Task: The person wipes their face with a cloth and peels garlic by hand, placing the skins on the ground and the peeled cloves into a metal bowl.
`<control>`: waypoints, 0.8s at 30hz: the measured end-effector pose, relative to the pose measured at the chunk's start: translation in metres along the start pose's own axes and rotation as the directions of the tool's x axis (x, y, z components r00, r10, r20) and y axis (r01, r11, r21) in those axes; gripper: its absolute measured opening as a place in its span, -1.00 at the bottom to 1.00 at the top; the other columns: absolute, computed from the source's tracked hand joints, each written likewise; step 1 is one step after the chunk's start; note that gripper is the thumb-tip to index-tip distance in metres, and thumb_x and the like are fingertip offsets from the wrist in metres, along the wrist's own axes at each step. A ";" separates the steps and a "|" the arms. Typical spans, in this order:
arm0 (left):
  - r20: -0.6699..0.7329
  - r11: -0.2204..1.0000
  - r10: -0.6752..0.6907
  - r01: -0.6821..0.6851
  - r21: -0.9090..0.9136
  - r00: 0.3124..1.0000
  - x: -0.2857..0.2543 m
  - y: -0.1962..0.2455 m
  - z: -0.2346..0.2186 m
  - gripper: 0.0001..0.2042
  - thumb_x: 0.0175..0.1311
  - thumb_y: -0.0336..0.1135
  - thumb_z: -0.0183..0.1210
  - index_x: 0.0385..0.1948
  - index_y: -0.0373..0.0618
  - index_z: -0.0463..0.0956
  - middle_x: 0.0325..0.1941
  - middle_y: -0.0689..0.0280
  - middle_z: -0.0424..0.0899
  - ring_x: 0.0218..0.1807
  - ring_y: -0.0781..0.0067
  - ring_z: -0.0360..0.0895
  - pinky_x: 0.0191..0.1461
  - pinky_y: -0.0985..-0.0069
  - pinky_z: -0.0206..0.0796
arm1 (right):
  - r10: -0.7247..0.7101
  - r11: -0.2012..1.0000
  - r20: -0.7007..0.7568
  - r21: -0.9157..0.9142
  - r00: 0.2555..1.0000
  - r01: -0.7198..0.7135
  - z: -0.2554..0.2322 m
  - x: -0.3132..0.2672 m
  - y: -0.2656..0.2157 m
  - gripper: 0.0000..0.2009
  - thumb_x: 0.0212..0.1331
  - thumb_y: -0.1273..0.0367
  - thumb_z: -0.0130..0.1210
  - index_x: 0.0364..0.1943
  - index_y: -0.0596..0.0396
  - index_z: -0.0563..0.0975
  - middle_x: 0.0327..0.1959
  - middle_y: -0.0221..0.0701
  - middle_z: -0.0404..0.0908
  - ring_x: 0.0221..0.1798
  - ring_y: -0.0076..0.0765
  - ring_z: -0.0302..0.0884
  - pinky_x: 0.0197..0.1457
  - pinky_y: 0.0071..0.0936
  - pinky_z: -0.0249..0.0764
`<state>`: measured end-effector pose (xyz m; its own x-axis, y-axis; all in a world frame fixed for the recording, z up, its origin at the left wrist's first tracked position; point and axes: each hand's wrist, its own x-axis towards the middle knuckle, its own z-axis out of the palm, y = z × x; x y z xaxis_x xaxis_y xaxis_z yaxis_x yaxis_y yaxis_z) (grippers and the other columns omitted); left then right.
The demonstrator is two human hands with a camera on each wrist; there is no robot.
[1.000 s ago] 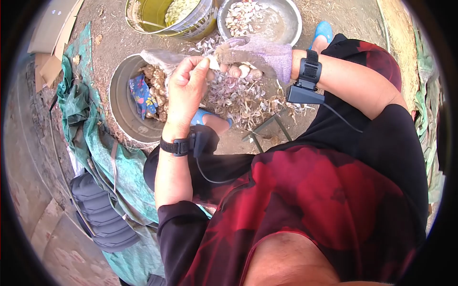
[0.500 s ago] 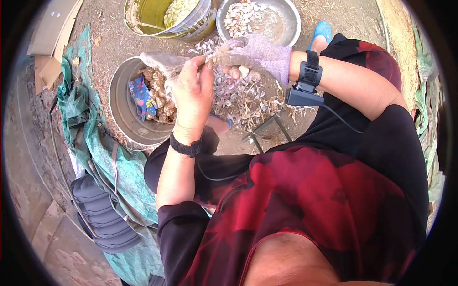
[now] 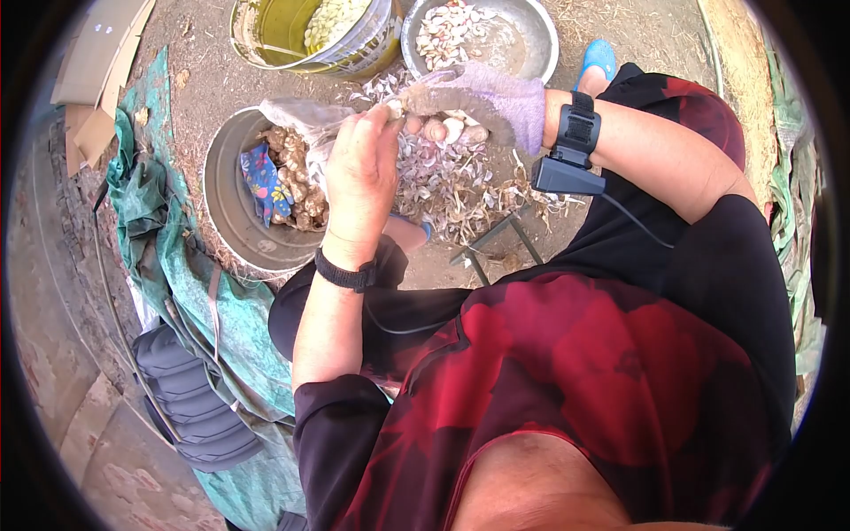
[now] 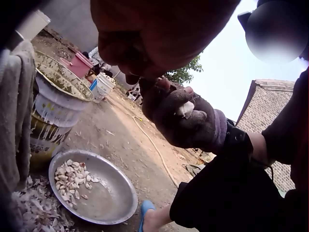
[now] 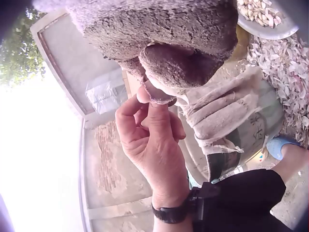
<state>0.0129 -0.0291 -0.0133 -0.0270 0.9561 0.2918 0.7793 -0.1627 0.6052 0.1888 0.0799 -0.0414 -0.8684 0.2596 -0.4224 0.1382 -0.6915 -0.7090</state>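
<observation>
My bare left hand [image 3: 361,173] meets my right hand [image 3: 496,93], which wears a dusty lilac work glove, over a heap of garlic skins [image 3: 443,181]. Between the left thumb and fingertips is a small pale garlic clove [image 3: 394,108], pinched against the tip of the gloved thumb. In the left wrist view a white garlic clove [image 4: 185,109] shows among the curled gloved fingers. Left of the hands stands a metal pail [image 3: 221,208] with brown garlic bulbs [image 3: 305,199] and a blue flowered cloth [image 3: 262,181]. A greyish cloth [image 3: 305,115] hangs over its rim.
Beyond the hands stand a paint-stained bucket [image 3: 367,53] holding peeled cloves [image 3: 332,22] and a metal basin [image 3: 522,66] with unpeeled cloves [image 3: 447,35]. A green tarp [image 3: 230,305] and a dark padded item [image 3: 190,398] lie at the left. Blue slippers [image 3: 599,58] are on the feet.
The left hand has turned and shifted slightly right, its fingertips now closed over the pale clove beside the gloved thumb. The right hand stays nearly in place.
</observation>
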 end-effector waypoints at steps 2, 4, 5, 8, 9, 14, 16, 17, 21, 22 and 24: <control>-0.001 1.000 0.013 -0.013 0.023 1.000 0.000 0.001 0.000 -0.82 0.17 -0.53 0.19 -0.18 -0.18 0.51 -0.32 0.16 0.59 -0.32 0.21 0.58 -0.24 0.42 0.41 | 0.002 1.000 -0.011 0.012 1.000 -0.001 0.000 0.000 0.001 -0.65 0.31 0.12 0.01 0.00 0.06 0.53 -0.39 -0.55 0.55 -0.48 -0.79 0.43 -0.62 -0.85 0.26; 0.018 0.999 0.026 -0.027 0.046 0.999 -0.002 0.000 0.000 -0.79 0.15 -0.56 0.19 -0.17 -0.17 0.51 -0.32 0.16 0.59 -0.32 0.18 0.58 -0.25 0.41 0.41 | 0.003 1.000 -0.023 0.024 1.000 -0.003 0.001 0.000 0.000 -0.64 0.31 0.13 0.00 0.03 0.04 0.52 -0.37 -0.53 0.55 -0.47 -0.78 0.44 -0.62 -0.86 0.28; 0.038 0.997 0.039 -0.041 0.069 0.999 -0.002 -0.001 0.000 -0.76 0.13 -0.58 0.19 -0.15 -0.16 0.50 -0.31 0.17 0.58 -0.32 0.15 0.58 -0.27 0.39 0.41 | 0.012 1.000 -0.052 -0.022 0.999 -0.014 0.002 -0.001 -0.002 -0.64 0.31 0.14 0.00 0.06 0.03 0.51 -0.35 -0.52 0.55 -0.46 -0.77 0.44 -0.61 -0.86 0.29; 0.069 0.987 0.080 -0.089 0.134 0.994 -0.003 -0.002 0.000 -0.73 0.10 -0.61 0.18 -0.14 -0.15 0.50 -0.31 0.17 0.57 -0.32 0.12 0.58 -0.28 0.36 0.42 | 0.004 0.997 -0.080 -0.076 0.997 -0.011 0.004 -0.005 -0.004 -0.63 0.32 0.15 0.00 0.09 0.01 0.49 -0.34 -0.51 0.55 -0.45 -0.76 0.45 -0.60 -0.87 0.30; 0.069 0.987 0.080 -0.089 0.133 0.994 -0.003 -0.002 -0.001 -0.73 0.10 -0.61 0.18 -0.14 -0.15 0.50 -0.31 0.17 0.57 -0.32 0.12 0.58 -0.28 0.36 0.42 | -0.012 0.996 -0.079 -0.085 0.997 0.005 0.005 -0.006 -0.004 -0.63 0.32 0.15 0.00 0.10 0.01 0.48 -0.35 -0.52 0.54 -0.44 -0.76 0.45 -0.59 -0.88 0.30; 0.086 0.959 0.150 -0.166 0.230 0.985 -0.003 -0.001 0.001 -0.72 0.08 -0.61 0.19 -0.13 -0.16 0.50 -0.31 0.16 0.59 -0.32 0.08 0.58 -0.30 0.33 0.44 | -0.058 0.995 -0.060 -0.079 0.997 0.053 0.009 -0.008 -0.002 -0.63 0.31 0.15 0.00 0.10 0.02 0.47 -0.37 -0.53 0.52 -0.44 -0.78 0.43 -0.60 -0.88 0.29; 0.016 0.970 0.175 -0.175 0.169 0.984 -0.001 -0.006 0.007 -0.74 0.11 -0.58 0.20 -0.13 -0.17 0.50 -0.36 0.20 0.59 -0.38 0.19 0.57 -0.36 0.40 0.41 | -0.070 0.994 -0.063 -0.090 0.996 0.064 0.009 -0.010 -0.003 -0.62 0.31 0.15 0.00 0.10 0.02 0.47 -0.38 -0.54 0.51 -0.45 -0.78 0.42 -0.60 -0.89 0.28; -0.056 0.976 0.195 -0.189 0.108 0.979 0.000 -0.008 0.008 -0.76 0.13 -0.55 0.21 -0.14 -0.17 0.50 -0.40 0.24 0.60 -0.44 0.31 0.56 -0.42 0.47 0.39 | -0.067 0.994 -0.058 -0.085 0.996 0.062 0.008 -0.010 -0.003 -0.62 0.31 0.14 0.01 0.09 0.02 0.47 -0.38 -0.54 0.51 -0.45 -0.78 0.41 -0.60 -0.89 0.27; 0.114 0.717 -0.477 0.460 -0.524 0.872 -0.003 0.005 0.007 -0.85 0.26 -0.45 0.19 -0.18 -0.17 0.50 -0.46 0.47 0.52 -0.58 0.82 0.27 -0.53 0.79 0.10 | -0.082 0.997 -0.114 -0.019 0.990 0.081 0.012 -0.008 -0.006 -0.70 0.19 0.12 0.11 -0.38 0.08 0.58 -0.54 -0.49 0.58 -0.58 -0.67 0.45 -0.63 -0.75 0.29; 0.113 0.717 -0.476 0.460 -0.524 0.872 -0.001 0.009 0.007 -0.85 0.26 -0.45 0.19 -0.18 -0.17 0.50 -0.46 0.47 0.52 -0.58 0.82 0.27 -0.53 0.79 0.10 | -0.083 0.996 -0.114 -0.020 0.990 0.082 0.011 -0.007 -0.005 -0.70 0.19 0.12 0.11 -0.38 0.08 0.58 -0.54 -0.49 0.58 -0.58 -0.67 0.45 -0.63 -0.75 0.29; 0.200 0.512 -0.562 0.528 -0.678 0.802 0.000 0.013 0.007 -0.86 0.28 -0.42 0.18 -0.19 -0.17 0.48 -0.49 0.47 0.50 -0.59 0.79 0.26 -0.55 0.77 0.07 | -0.088 0.996 -0.099 -0.018 0.991 0.087 0.009 -0.004 -0.002 -0.70 0.20 0.11 0.11 -0.36 0.07 0.57 -0.54 -0.49 0.57 -0.57 -0.66 0.46 -0.63 -0.76 0.29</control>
<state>0.0274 -0.0292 -0.0105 -0.3344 0.9075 -0.2543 -0.0393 0.2562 0.9658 0.1878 0.0737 -0.0335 -0.8256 0.3852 -0.4124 0.0709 -0.6541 -0.7531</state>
